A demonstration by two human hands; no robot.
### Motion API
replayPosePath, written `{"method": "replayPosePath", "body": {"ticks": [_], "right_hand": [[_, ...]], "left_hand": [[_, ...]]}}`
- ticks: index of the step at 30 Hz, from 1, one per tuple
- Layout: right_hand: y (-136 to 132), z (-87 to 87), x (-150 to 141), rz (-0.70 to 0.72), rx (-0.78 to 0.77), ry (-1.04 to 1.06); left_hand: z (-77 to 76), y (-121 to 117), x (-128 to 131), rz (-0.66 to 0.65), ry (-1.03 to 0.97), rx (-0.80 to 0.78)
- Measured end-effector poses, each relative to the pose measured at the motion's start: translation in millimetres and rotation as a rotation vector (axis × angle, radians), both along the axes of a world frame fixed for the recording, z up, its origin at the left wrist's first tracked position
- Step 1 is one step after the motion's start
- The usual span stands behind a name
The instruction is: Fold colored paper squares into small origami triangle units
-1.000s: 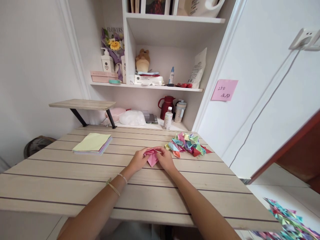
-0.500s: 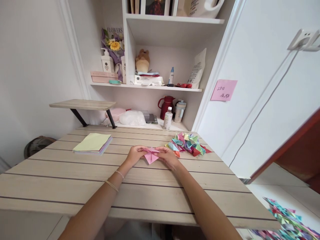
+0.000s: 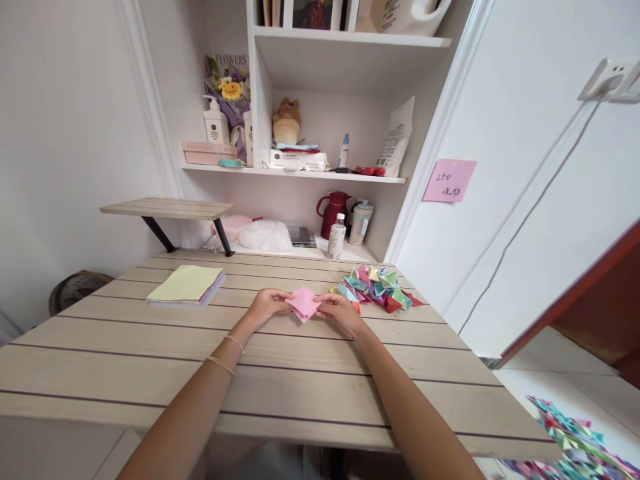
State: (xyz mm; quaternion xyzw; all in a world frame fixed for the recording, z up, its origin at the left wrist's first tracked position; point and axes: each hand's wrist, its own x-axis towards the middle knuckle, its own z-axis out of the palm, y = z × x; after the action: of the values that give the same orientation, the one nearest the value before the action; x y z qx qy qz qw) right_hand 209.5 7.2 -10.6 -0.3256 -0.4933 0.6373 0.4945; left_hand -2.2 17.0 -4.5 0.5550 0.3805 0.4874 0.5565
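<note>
A pink sheet of origami paper (image 3: 304, 302), folded into a small diamond, is held between both hands over the middle of the table. My left hand (image 3: 267, 307) pinches its left corner, and my right hand (image 3: 340, 312) pinches the right corner. Close behind the right hand lies a pile of folded multicoloured paper pieces (image 3: 380, 287). To the left rests a stack of square paper (image 3: 186, 285) with a yellow sheet on top.
The slatted wooden table (image 3: 300, 387) carries a small raised shelf (image 3: 170, 208) at its back left. Behind stand a white bottle (image 3: 337, 237), a red jug (image 3: 334, 213) and a tumbler (image 3: 361, 223). More folded paper (image 3: 580, 440) lies on the floor at right.
The pink paper has gone from a part-folded shape with a raised flap to a flatter diamond. Both hands still hold its sides; the left has shifted slightly left.
</note>
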Motion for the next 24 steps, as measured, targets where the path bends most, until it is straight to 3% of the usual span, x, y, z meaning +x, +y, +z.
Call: {"method": "replayPosePath", "body": {"ticks": [12, 17, 21, 24], "right_hand": [[-3.5, 4.6, 1.7, 0.057, 0.119, -0.14], [-2.5, 2.0, -1.5, -0.025, 0.2, -0.275], [0.3, -0.5, -5.5, -0.108, 0.217, -0.198], [0.5, -0.9, -7.4, -0.162, 0.25, -0.207]], "left_hand": [[-0.2, -2.2, 0.7, -0.046, 0.229, 0.228], [-3.1, -4.8, 8.1, -0.023, 0.179, 0.165], [-3.5, -4.6, 10.8, -0.002, 0.065, 0.11], [-3.2, -3.1, 10.1, 0.043, 0.094, 0.126]]}}
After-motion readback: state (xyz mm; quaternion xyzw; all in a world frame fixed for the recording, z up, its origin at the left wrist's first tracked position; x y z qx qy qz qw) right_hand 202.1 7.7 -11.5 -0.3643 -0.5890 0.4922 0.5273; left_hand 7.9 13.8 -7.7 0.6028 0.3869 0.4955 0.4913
